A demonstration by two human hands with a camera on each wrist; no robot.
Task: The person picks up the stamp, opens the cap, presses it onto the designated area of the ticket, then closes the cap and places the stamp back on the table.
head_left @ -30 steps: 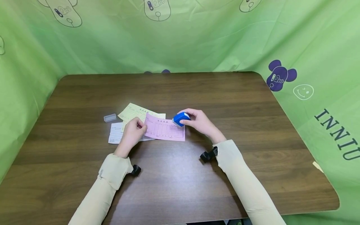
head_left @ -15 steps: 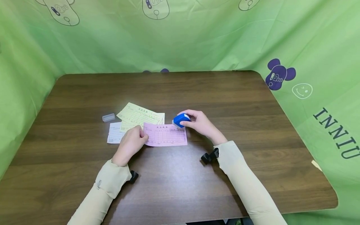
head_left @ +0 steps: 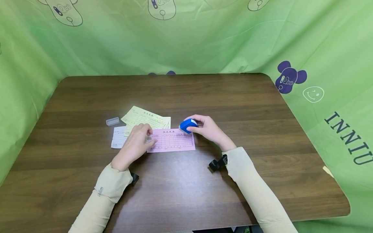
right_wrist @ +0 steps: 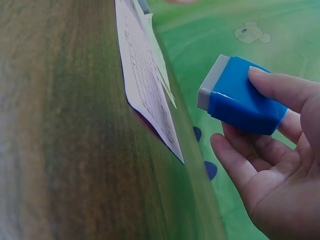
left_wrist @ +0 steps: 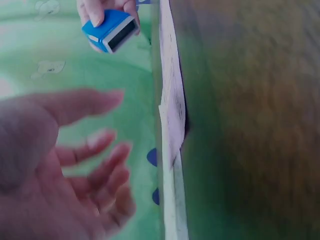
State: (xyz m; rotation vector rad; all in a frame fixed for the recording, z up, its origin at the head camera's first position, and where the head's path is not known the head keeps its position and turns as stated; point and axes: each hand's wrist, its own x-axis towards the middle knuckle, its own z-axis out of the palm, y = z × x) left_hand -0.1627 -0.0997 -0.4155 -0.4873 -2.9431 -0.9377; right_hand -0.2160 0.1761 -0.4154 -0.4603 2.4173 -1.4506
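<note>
A pink printed form (head_left: 170,142) lies on the table, its left end overlapping other papers. Over that left end my left hand (head_left: 132,145) is spread, and the left wrist view shows its thumb and fingers (left_wrist: 102,145) apart with nothing between them. My right hand (head_left: 211,131) grips a blue self-inking stamp (head_left: 188,125) between thumb and fingers. The stamp is above the form's upper right corner. In the right wrist view the stamp's pale end (right_wrist: 212,82) points toward the paper and stays apart from it.
Yellow-green forms (head_left: 142,117) and a white lined slip (head_left: 118,138) lie to the left, partly under the hand and pink form. A small clear plastic cap (head_left: 112,121) sits beyond them. Green printed cloth (head_left: 204,42) stands behind the brown table (head_left: 233,97).
My left hand has brought the pink form toward me and flat onto the table, then let go of it. My right hand with the stamp has hardly moved.
</note>
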